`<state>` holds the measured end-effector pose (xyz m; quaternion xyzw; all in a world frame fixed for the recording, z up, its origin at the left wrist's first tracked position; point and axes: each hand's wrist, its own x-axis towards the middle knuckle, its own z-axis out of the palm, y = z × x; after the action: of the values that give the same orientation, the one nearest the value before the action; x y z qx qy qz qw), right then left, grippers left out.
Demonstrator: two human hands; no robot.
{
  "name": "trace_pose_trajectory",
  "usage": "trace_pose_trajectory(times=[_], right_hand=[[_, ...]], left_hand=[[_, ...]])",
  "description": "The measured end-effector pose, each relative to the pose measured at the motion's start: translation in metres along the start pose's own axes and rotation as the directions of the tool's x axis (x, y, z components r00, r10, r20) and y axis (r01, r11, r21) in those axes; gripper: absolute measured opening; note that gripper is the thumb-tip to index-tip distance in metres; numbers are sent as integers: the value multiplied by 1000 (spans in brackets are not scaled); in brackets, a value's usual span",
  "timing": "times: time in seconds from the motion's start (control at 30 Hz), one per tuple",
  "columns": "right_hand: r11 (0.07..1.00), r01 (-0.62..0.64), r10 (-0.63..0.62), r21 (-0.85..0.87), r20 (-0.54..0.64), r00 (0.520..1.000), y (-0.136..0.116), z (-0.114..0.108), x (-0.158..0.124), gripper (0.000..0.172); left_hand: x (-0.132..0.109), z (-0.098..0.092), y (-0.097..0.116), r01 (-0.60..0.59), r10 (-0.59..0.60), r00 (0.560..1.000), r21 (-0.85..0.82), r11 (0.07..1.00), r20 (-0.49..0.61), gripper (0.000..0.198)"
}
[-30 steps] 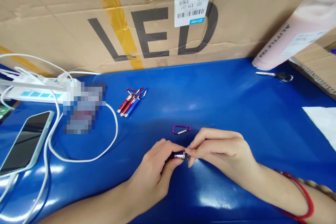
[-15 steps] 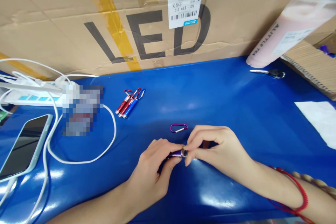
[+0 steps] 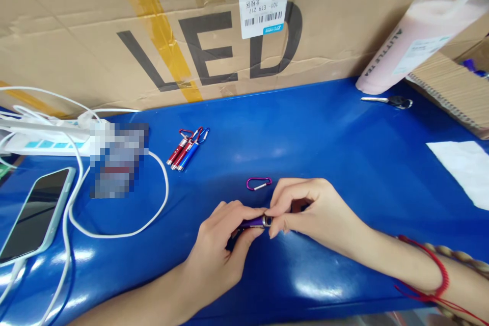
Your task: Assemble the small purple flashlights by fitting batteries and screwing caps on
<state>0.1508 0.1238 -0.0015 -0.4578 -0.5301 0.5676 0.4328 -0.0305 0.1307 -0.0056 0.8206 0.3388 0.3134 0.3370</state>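
Between the fingers of my left hand (image 3: 223, 244) lies a small purple flashlight (image 3: 252, 222), its metal end pointing right. My right hand (image 3: 311, 209) pinches at that metal end with thumb and forefinger; whether a small part sits between these fingertips is hidden. Just beyond my hands a purple carabiner (image 3: 259, 184) rests loose on the blue table (image 3: 298, 137). Farther left, two red mini flashlights (image 3: 178, 151) and a blue one (image 3: 189, 157) lie side by side, with carabiners at their far ends.
A large cardboard box (image 3: 95, 35) walls off the back. Left are a phone (image 3: 38, 214), a white power strip (image 3: 49, 137) and looping white cables (image 3: 166, 188). On the right are a drink cup (image 3: 408, 43), a key (image 3: 387, 100) and white paper (image 3: 460, 170).
The purple flashlight has turned slightly about its length in my fingers. Both hands stay at its ends. The view has shifted a little.
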Motion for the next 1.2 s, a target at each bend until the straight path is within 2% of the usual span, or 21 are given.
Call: trace_pose_trajectory(times=[0.23, 0.4, 0.53, 0.67, 0.93, 1.2], right_hand=[[999, 27, -26, -32, 34, 999, -2, -2, 1, 8], [980, 148, -142, -129, 60, 988, -1, -5, -1, 11], [948, 252, -238, -197, 89, 967, 0, -6, -3, 15], [921, 314, -300, -232, 94, 949, 1, -5, -5, 18], [917, 317, -300, -240, 105, 948, 4, -6, -6, 24], [917, 330, -314, -223, 103, 944, 3, -5, -6, 27]], left_hand=[[-1, 0, 0, 46, -46, 999, -45, 998, -1, 16], [-3, 0, -2, 67, -66, 998, -55, 996, 17, 14], [-4, 0, -3, 114, -110, 991, -47, 992, 76, 13], [-5, 0, -3, 113, -108, 988, -43, 993, 108, 11], [-5, 1, -2, 161, -151, 984, -109, 981, 92, 11], [-4, -2, -1, 121, -116, 991, -73, 990, 69, 15]])
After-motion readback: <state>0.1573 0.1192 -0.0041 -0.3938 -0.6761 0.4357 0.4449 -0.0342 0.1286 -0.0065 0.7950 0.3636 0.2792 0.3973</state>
